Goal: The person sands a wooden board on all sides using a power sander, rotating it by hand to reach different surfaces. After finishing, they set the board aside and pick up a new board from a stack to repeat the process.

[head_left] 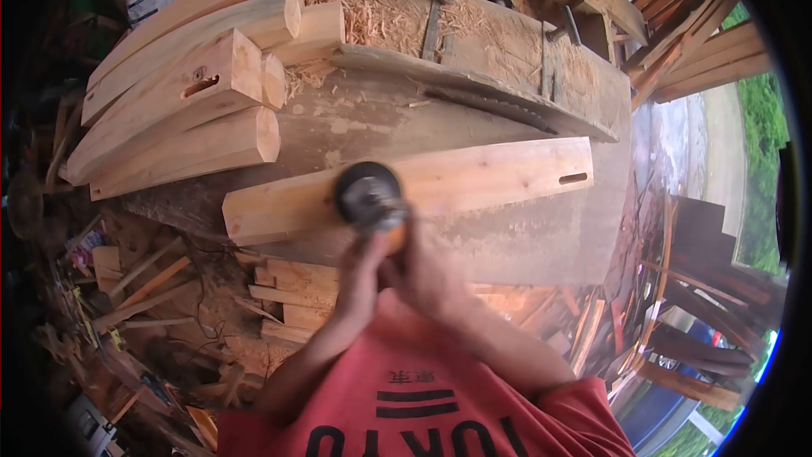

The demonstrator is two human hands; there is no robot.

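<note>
Both hands together on an angle grinder: left hand and right hand clamped around its body, individual fingers blurred. Black disc sits over the left half of a squared timber beam; can't tell if it touches. Beam lies aslant on the workbench, slotted end right, plain end left near the bench's front edge.

Room: bare bench widens toward the right along the beam's near side; some bare top also beyond the slotted end, up to the bench's right edge. Behind, a strip of open bench separates the beam from the upright board with metal clamps. Tightest at left: beam's plain end near the stacked beams, whose ends stand close by. Wood shavings heaped behind the stack. Shirt front just below the hands.
</note>
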